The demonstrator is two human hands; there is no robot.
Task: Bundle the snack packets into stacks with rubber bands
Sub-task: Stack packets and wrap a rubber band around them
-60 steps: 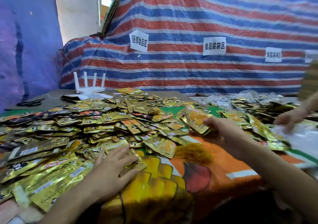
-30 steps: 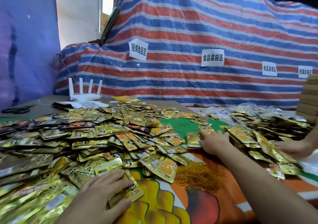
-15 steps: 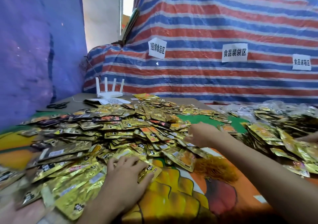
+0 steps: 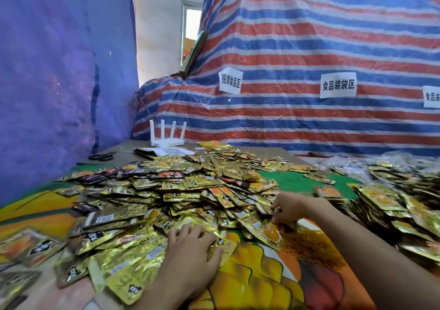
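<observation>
- currently the step in hand looks like gathering: no stack is squared up, and no band is round anything in view.
- the snack packets (image 4: 190, 190) lie in a broad loose heap across the printed table cloth (image 4: 262, 286), mostly gold foil, overlapping every which way. a second heap (image 4: 392, 202) sits off to the right, apart from the first.
- the left hand (image 4: 190, 245) lies flat with fingers spread on the near edge of the heap, pressing packets down and holding nothing.
- the right hand (image 4: 289, 208) is at the heap's right edge, fingers curled down and pinching at a packet or two there. how many it has i cannot tell.
- the rubber bands (image 4: 309, 245) are a tangled orange clump on the cloth, just beside the right hand and touching the nearest packets.
- next, by my reckoning: draw several packets out, turn them the same way and tap the edges level, then hook one band out of the clump without dragging others along.
- the foil will likely slide, so the stack wants a firm pinch while the band goes over.
</observation>
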